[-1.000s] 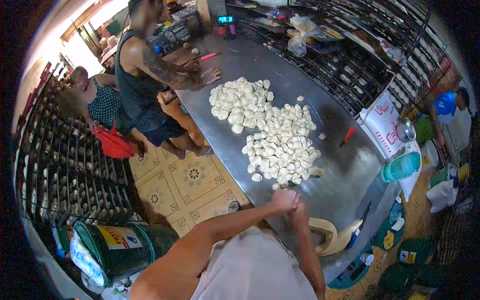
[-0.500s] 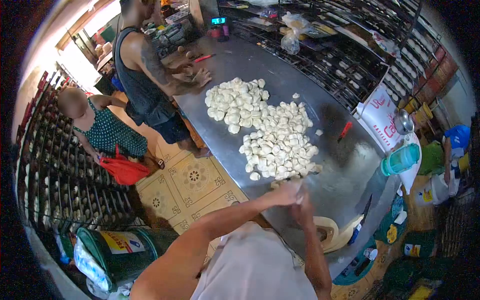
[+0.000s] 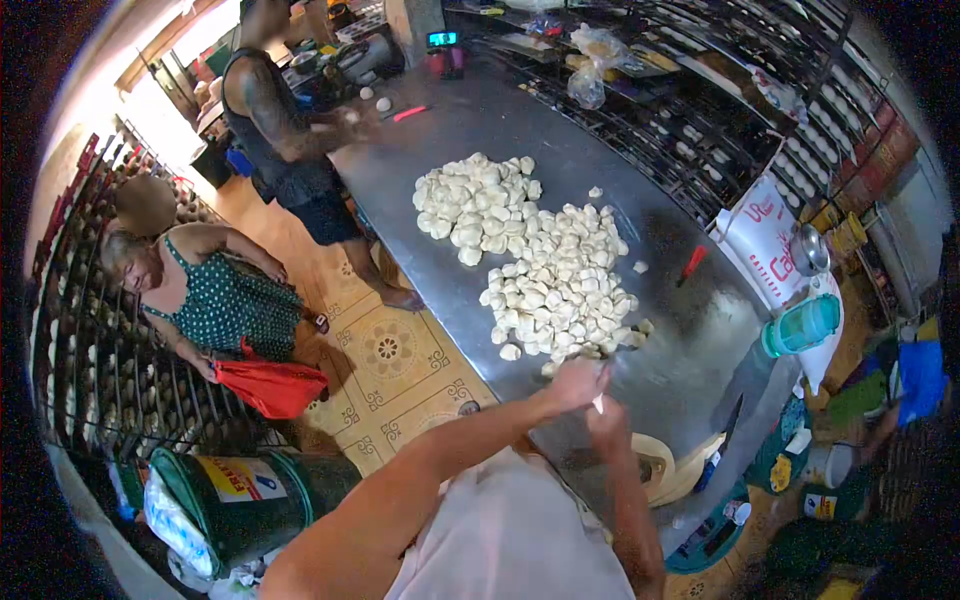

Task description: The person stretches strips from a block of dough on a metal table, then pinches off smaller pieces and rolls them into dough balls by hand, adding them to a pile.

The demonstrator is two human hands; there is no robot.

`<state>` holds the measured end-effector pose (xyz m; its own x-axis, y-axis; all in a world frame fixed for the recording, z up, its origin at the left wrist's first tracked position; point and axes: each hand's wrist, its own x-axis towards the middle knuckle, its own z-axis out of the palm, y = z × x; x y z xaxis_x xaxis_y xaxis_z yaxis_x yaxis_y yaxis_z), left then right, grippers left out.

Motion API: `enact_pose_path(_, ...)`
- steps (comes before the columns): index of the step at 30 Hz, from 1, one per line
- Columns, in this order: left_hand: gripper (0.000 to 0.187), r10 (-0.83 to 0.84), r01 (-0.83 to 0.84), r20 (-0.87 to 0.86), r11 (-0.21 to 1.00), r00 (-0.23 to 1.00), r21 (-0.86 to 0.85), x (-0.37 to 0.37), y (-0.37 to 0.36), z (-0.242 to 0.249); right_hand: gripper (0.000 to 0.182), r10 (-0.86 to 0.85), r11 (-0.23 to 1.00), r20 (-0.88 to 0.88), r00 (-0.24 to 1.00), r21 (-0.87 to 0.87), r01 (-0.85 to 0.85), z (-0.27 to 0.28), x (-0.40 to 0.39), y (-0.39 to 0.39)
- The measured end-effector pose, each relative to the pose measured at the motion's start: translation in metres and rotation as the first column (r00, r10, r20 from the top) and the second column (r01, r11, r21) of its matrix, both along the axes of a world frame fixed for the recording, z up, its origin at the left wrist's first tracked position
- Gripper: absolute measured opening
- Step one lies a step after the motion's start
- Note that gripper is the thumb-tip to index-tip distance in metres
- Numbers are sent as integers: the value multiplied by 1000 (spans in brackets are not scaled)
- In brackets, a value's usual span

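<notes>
My left hand [image 3: 581, 384] is closed at the near edge of a large heap of white dough pieces [image 3: 560, 285] on the metal table. Just below it, my right hand [image 3: 607, 418] is closed too. A small white bit of dough [image 3: 599, 404] shows between the two hands, and both seem to grip it; the fingers are partly blurred. Beside my right forearm lies a thick, pale curved dough strip [image 3: 684, 474], looped on the table's near right corner.
A red-handled tool [image 3: 692, 262], a blue-handled knife [image 3: 712, 465], a teal container [image 3: 802, 326] and a white sack [image 3: 765, 235] are along the right. A co-worker in a tank top [image 3: 262, 110] stands at the far left edge; another person holds red cloth [image 3: 272, 388]. Racks [image 3: 690, 140] line the walls.
The tank-top co-worker has drawn back leftward, hands off the near tabletop. The person in the dotted dress has turned, and the red cloth has shifted right and down. My hands stay near the heap.
</notes>
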<state>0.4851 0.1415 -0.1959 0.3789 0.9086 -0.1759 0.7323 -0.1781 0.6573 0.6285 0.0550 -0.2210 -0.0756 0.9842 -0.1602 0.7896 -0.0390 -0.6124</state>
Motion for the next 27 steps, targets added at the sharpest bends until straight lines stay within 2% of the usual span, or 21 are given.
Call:
enact_pose_path(1, 45, 6, -6, 8, 1000, 1000, -11, 5, 9, -4, 30, 119, 990, -36, 992, 79, -116, 20, 5, -4)
enact_pose_path(3, 41, 161, -170, 87, 980, 983, 99, 9, 34, -8, 35, 356, 909, -91, 930, 264, -322, 44, 7, 2)
enact_pose_path(4, 41, 159, -168, 90, 981, 983, 96, 9, 31, -6, 35, 354, 910, -88, 931, 261, -321, 44, 7, 3)
enact_pose_path(5, 40, 120, -165, 165, 940, 979, 298, 8, 31, -3, 35, 146, 965, -203, 968, 244, -94, 44, 5, 8)
enact_pose_path(6, 40, 64, -170, 227, 857, 972, 486, 5, 29, 3, 35, -69, 970, -318, 946, 202, 138, 38, 2, 11)
enact_pose_path(7, 42, 5, -188, 273, 737, 962, 649, 3, 29, 3, 35, -270, 927, -422, 866, 129, 352, 28, 0, 15)
enact_pose_path(8, 44, -50, -50, 210, 893, 976, 446, 1, 21, -4, 35, -269, 928, -432, 861, 125, 352, 17, -2, 15)
enact_pose_path(9, 46, -121, 71, 171, 959, 978, 275, 0, 3, -37, 38, -184, 970, -420, 889, 70, 234, -4, -2, 7)
enact_pose_path(10, 50, -189, 178, 133, 980, 973, 89, -2, -15, -72, 40, -95, 993, -412, 906, 25, 115, -25, 0, 1)
enact_pose_path(11, 52, -255, 260, 125, 965, 959, -21, 1, -24, -103, 43, -1, 1000, -397, 918, -20, -8, -34, 5, -2)
enact_pose_path(12, 52, -259, 263, 131, 965, 957, -20, 3, -25, -97, 43, -4, 1000, -392, 920, -20, -4, -32, 10, -8)
enact_pose_path(13, 43, -264, 265, 30, 947, 964, -182, 2, -29, -84, 43, 15, 998, -293, 956, 58, 2, -25, 11, -17)
enact_pose_path(15, 36, -276, 238, -65, 909, 959, -341, 0, -36, -53, 44, 42, 977, -87, 995, 214, -22, -19, 10, -27)
enact_pose_path(17, 28, -182, 182, -52, 983, 982, -9, -4, -48, -16, 42, 38, 973, -104, 994, 228, -13, -47, 6, -23)
enact_pose_path(19, 31, -136, 138, -21, 977, 990, 160, -4, -43, -4, 39, 31, 959, -127, 991, 284, 7, -73, 10, -13)
enact_pose_path(20, 36, -81, 82, -17, 991, 997, 104, -2, -35, -11, 39, 38, 955, -121, 992, 295, -1, -67, 9, -8)
enact_pose_path(22, 47, 33, -34, -19, 999, 999, -33, 1, -20, -14, 35, 16, 993, -15, 1000, 116, -15, -8, -8, 3)
enact_pose_path(24, 43, 52, -52, -20, 999, 998, 12, 8, 4, -9, 33, 16, 999, 38, 999, 27, -18, 28, -9, 9)
enact_pose_path(27, 38, 74, -72, -30, 995, 997, 70, 11, 18, -3, 30, 252, 967, -158, 955, 87, -241, 55, 0, 1)
